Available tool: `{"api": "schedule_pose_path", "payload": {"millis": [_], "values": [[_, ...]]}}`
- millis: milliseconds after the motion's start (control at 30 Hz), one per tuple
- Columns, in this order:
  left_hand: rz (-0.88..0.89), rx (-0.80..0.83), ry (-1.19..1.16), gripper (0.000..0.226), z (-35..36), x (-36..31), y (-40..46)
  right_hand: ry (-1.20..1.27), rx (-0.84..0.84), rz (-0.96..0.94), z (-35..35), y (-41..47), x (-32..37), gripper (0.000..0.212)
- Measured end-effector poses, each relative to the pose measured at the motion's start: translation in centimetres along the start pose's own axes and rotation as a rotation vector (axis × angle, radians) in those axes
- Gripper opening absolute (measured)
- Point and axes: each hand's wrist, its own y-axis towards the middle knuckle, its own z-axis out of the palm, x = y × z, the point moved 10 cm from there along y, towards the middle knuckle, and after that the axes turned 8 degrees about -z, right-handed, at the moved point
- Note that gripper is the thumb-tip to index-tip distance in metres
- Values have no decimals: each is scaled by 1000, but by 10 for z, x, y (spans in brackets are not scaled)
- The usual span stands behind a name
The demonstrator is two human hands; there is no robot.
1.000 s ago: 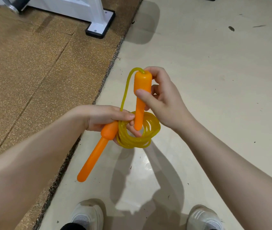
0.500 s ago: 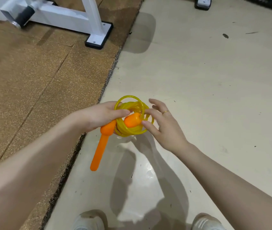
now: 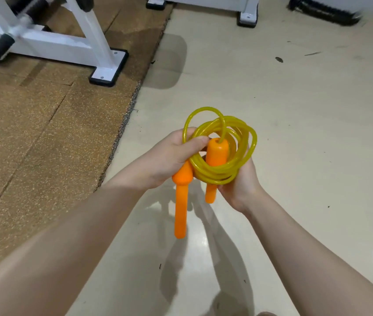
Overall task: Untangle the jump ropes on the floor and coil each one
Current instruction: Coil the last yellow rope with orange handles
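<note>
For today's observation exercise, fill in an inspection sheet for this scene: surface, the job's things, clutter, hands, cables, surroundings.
Surface: pale smooth floor, brown speckled mat on the left.
Job's things: yellow rope coiled in loops; two orange handles, one hanging below the coil, the other passing through it.
Clutter: small dark specks on the floor.
Hands: left hand grips the coil and the hanging handle; right hand cups the coil from below.
Cables: nothing seen.
Surroundings: white equipment frame on the mat; a dark blurred object at top right.
</note>
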Motion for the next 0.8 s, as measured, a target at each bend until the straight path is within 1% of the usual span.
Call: {"api": "schedule_pose_path", "payload": {"millis": [100,167,200,233,300,333,433,467,500,533,600,633,700,800], "values": [[21,-19,-33,14,13,-20,15,-151,-177,-38,-44,14,18,59],[37,-1,-46,16,29,-42,26,-260,-322,-51,-76,18,35,60],[39,1,-26,16,36,-54,33,-317,-364,-26,-90,21,43,61],[35,-2,8,18,42,-67,39,-376,-362,12,-98,23,52,62],[19,-9,71,20,53,-92,49,-419,-264,81,-94,29,83,64],[12,-8,106,20,59,-108,52,-365,-194,85,-84,31,107,66],[12,-10,257,23,75,-170,52,-111,0,60,-44,26,201,86],[2,-3,285,21,81,-192,50,-100,37,38,-31,20,237,86],[-20,9,305,18,88,-214,47,-158,60,11,-20,13,272,81],[-46,17,324,17,95,-235,42,-256,78,-11,-10,5,301,72],[-68,33,366,20,109,-282,31,-470,127,-32,12,-13,350,41],[-72,40,385,20,115,-307,25,-563,160,-41,22,-21,373,32],[-75,40,413,20,127,-359,10,-688,210,-34,43,-38,421,27],[-82,59,380,22,148,-440,-9,-749,239,-27,74,-62,504,35]]}}
